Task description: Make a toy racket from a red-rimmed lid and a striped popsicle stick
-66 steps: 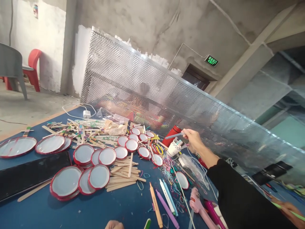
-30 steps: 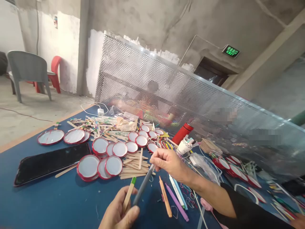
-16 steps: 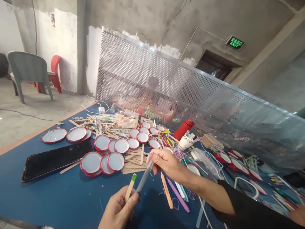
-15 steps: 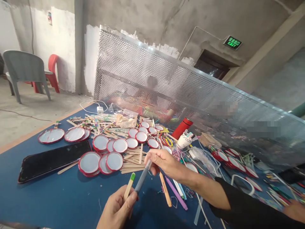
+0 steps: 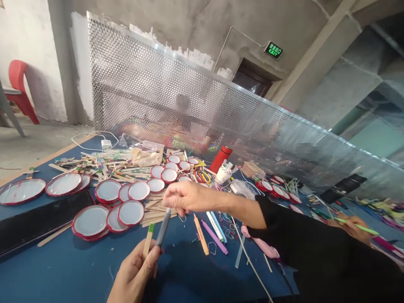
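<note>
My left hand (image 5: 135, 271) is low in the middle, closed round a wooden craft stick (image 5: 148, 239) with a green tip. It also pinches the lower end of a grey marker pen (image 5: 163, 227). My right hand (image 5: 186, 197) reaches in from the right in a black sleeve and grips the upper end of that pen. Both hands hover over the blue table (image 5: 78, 273).
Several red-rimmed round lids (image 5: 107, 190) and loose wooden sticks (image 5: 158, 212) lie beyond the hands. A black tablet (image 5: 38, 221) is at left, coloured markers (image 5: 214, 227) at right, a red bottle (image 5: 221, 158) and paper cup (image 5: 224, 171) behind. A perforated metal screen (image 5: 189, 101) backs the table. Another person's hand (image 5: 352, 225) holds a green pen far right.
My right hand took the grey pen from the paper cup and brought it to my left hand, which rose holding the stick. The view has since shifted right.
</note>
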The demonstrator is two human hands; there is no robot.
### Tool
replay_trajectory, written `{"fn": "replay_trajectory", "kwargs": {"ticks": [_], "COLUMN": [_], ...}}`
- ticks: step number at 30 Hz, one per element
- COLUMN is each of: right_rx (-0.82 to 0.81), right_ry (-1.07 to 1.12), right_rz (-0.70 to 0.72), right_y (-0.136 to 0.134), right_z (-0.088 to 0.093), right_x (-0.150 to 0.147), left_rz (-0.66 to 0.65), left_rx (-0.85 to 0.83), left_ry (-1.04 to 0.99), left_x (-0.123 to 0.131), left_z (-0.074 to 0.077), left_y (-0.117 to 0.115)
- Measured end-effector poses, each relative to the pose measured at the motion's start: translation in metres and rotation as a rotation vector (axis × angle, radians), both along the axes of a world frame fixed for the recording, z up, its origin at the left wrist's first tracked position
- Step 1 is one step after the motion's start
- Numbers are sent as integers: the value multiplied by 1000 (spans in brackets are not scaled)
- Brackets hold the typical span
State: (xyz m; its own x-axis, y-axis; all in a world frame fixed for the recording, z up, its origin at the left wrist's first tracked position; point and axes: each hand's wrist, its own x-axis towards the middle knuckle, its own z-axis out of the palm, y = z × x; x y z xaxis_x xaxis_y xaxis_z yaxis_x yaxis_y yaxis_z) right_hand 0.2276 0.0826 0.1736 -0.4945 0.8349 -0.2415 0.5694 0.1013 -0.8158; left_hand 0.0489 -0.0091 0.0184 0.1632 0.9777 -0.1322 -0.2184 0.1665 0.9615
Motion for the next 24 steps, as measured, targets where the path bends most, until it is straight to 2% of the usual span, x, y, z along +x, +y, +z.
{"fn": "replay_trajectory", "kwargs": {"ticks": [3, 6, 8, 11, 13, 15, 21, 24], "right_rx": [-19, -23, -15, 69, 111, 119, 44, 1], "right_ry": [95, 203, 264, 320, 342, 342, 305, 312], "right_rz": [-21, -140, -259, -394, -442, -460, -455, -443], "right_y": [-14, -17, -11, 4, 10, 10, -5, -7], "right_z": [-22, -32, -27, -8, 2, 3, -25, -30], "right_x": [-5, 2, 17, 50, 69, 80, 68, 56], "left_rz": [-55, -136, -187, -241, -269, -278, -263, -249], "left_rx": [39, 65, 62, 46, 39, 42, 56, 65], "left_ry": [21, 71, 97, 100, 72, 37, -13, -17], "left_x": [0, -1, -2, -4, -5, -5, -3, -3], "left_z": [1, 2, 3, 3, 2, 1, -5, -5], "left_y": [1, 2, 2, 1, 1, 1, 1, 0]}}
